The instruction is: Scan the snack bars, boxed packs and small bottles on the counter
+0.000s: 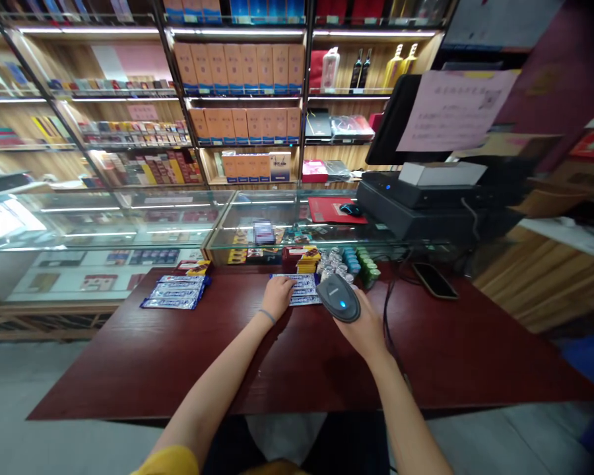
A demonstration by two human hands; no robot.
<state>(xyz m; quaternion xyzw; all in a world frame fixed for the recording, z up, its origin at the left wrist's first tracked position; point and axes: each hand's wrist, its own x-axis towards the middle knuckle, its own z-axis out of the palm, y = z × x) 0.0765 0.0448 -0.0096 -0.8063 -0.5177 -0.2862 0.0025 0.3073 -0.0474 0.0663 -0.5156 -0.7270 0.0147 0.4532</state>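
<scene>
My right hand (366,330) is wrapped round a dark grey barcode scanner (338,298) with a blue light on top, held above the table. My left hand (278,297) is closed over the left end of a blue-and-white snack packet (304,282), one of several side by side on the table. The scanner hides the packets' right ends. At the left lies another group of blue-and-white packets (175,292). Behind my hands stand a stack of yellow-and-brown packs (307,260) and rows of silver cans (330,260), blue cans (351,259) and green cans (368,267).
The dark red table (178,369) meets a glass display counter (178,218). A phone (434,280) lies at right, near a black cable (387,310). Behind the table are a red mat (327,210) with a mouse (350,210) and a monitor (398,119). Shelves hold orange boxes (247,69).
</scene>
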